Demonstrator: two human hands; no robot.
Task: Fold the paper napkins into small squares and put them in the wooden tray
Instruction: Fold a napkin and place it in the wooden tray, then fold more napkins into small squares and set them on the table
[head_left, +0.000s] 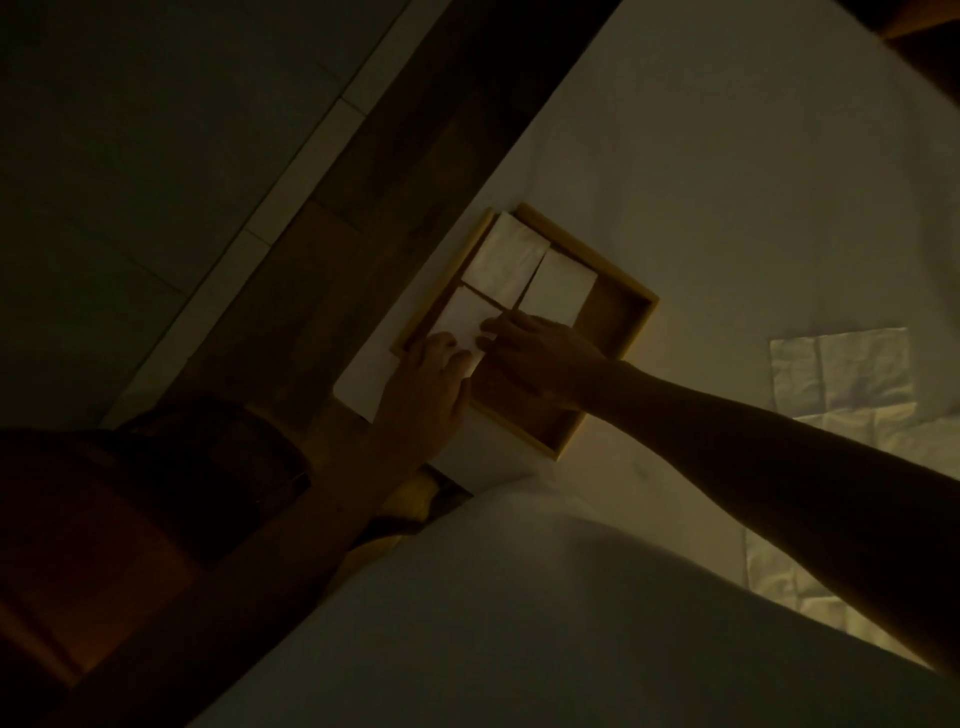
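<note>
The scene is dim. A wooden tray (618, 312) lies on the white table near its left edge. Two folded white napkin squares sit in it: one (506, 257) at the far corner and one (558, 286) beside it. A third folded napkin (467, 312) lies at the tray's left side under my fingers. My left hand (431, 384) rests on its near end with fingers laid flat. My right hand (540, 353) reaches in from the right, fingertips touching the napkin's edge. Unfolded napkins (841, 371) lie on the table to the right.
The white table (727, 182) runs diagonally, its edge close to the tray's left side. Beyond that edge is dark wooden floor (363, 208) and pale tiles (156, 156). More crumpled napkin sheets (789, 577) lie at the lower right. My white garment (519, 623) fills the foreground.
</note>
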